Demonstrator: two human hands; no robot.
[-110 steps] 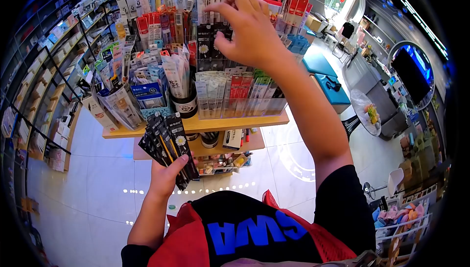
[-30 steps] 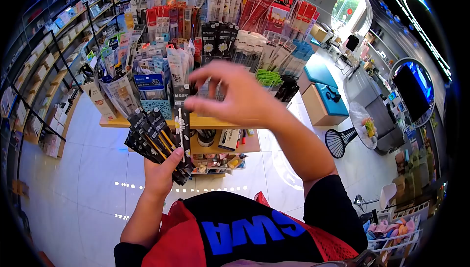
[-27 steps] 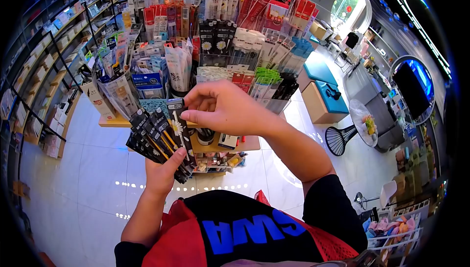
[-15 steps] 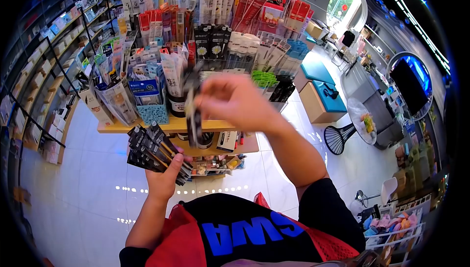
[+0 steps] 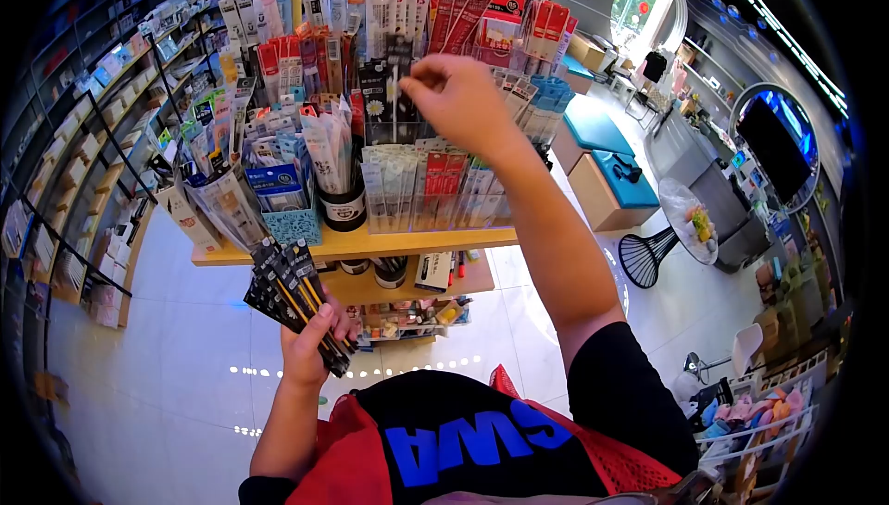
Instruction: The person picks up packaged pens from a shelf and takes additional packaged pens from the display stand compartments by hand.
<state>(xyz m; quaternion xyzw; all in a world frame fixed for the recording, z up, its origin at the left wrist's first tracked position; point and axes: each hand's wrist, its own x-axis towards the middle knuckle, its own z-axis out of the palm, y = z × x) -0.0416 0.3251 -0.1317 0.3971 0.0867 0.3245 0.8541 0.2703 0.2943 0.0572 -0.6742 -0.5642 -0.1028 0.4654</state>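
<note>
Standing on the wooden shelf (image 5: 370, 246), the clear rack (image 5: 435, 199) is the landmark, packed with white, red and black packets in tiers. Cup with a black band (image 5: 343, 211): just left of the rack, holding pale packets. Patterned teal box (image 5: 293, 226): left of that cup, with a blue-fronted pack (image 5: 275, 181) in it.

Fanned bundle of black packets (image 5: 298, 299): below and left of the rack, clear of the shelf, tilted. Left hand (image 5: 310, 348) has it at the lower end, fingers closed around, thumb pressed across the front.

Single black packet (image 5: 399, 65): about upright at the rack's black tier, right beside the daisy packet (image 5: 374, 107). Right hand (image 5: 458, 102) has it from the right side, thumb and index nearly together, narrow pinch. Other right fingers curled; exact spread, can't tell. Whether the packet's hole is on a hook: too small to tell.
</note>
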